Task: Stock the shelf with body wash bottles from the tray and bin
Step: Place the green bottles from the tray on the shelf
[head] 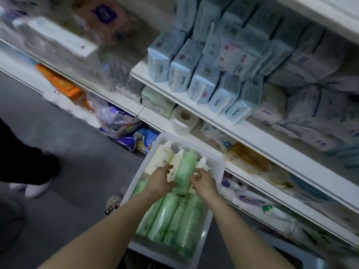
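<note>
A white plastic tray point(217, 164) sits low in front of the shelving, packed with lying body wash bottles. Several green bottles point(171, 216) fill its near half, and cream bottles point(158, 159) lie at the far end. One green bottle point(185, 167) lies on top in the middle. My left hand point(160, 180) hovers over the tray with fingers spread, touching a cream bottle beside that green one. My right hand point(203, 181) is on the green bottle's other side, fingers curled and apart. Neither hand grips anything.
White shelves point(252, 133) run diagonally on the right, stacked with blue tissue packs point(204, 74), a toilet roll point(183, 118) and bagged goods. Another person's dark trouser leg and white shoe point(37, 188) stand at the left on the grey floor. A bin's rim point(303, 255) shows bottom right.
</note>
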`<action>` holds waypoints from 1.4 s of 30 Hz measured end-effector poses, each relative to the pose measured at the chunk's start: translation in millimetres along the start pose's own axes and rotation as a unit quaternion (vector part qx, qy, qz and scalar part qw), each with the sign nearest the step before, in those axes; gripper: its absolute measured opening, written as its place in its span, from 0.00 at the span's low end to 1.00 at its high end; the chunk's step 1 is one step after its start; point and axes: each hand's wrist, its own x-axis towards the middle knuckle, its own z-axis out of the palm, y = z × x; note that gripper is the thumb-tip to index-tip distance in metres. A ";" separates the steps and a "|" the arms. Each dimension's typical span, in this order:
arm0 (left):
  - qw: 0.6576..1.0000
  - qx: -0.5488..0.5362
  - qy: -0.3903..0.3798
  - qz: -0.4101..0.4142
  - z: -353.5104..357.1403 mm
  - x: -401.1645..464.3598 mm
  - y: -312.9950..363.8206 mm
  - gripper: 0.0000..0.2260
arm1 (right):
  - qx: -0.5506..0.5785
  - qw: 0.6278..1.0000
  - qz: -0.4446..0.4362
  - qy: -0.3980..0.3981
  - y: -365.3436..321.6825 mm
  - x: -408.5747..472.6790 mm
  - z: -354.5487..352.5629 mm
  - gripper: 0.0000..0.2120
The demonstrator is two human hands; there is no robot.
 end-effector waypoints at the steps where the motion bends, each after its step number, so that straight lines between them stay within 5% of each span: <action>1: 1.000 0.003 -0.004 -0.001 6.9 6.1 -5.8 0.29 | -0.010 1.000 0.005 0.004 1.5 5.5 4.4 0.24; 10: 0.998 0.057 -0.016 -0.009 59.0 40.0 -16.7 0.37 | -0.050 0.998 0.021 0.024 13.7 38.6 25.5 0.17; 15: 0.996 0.087 0.000 -0.025 68.0 49.5 -11.5 0.32 | -0.039 0.999 0.033 0.007 17.7 49.8 20.6 0.15; 20: 0.994 0.081 -0.027 -0.066 56.2 50.8 -6.9 0.30 | 0.052 0.995 0.075 -0.029 25.1 55.9 25.2 0.19; 24: 0.993 0.051 -0.084 -0.069 40.5 27.2 -3.2 0.37 | 0.127 0.984 0.114 -0.055 35.0 56.3 34.9 0.37; 27: 0.992 0.080 -0.097 -0.024 33.0 -0.3 -4.7 0.34 | 0.142 0.978 0.127 -0.087 20.4 27.4 29.9 0.33; 35: 0.977 -0.164 -0.131 -0.041 -5.0 -64.7 15.7 0.40 | 0.208 0.966 0.058 -0.144 -6.6 -38.9 -15.1 0.30; 39: 0.951 -0.244 -0.190 -0.027 -33.8 -92.8 39.7 0.29 | 0.243 0.953 -0.013 -0.180 -27.4 -74.6 -51.6 0.21; 42: 0.952 -0.252 -0.174 0.018 -51.1 -109.4 59.6 0.33 | 0.253 0.947 -0.064 -0.189 -41.0 -96.2 -75.4 0.22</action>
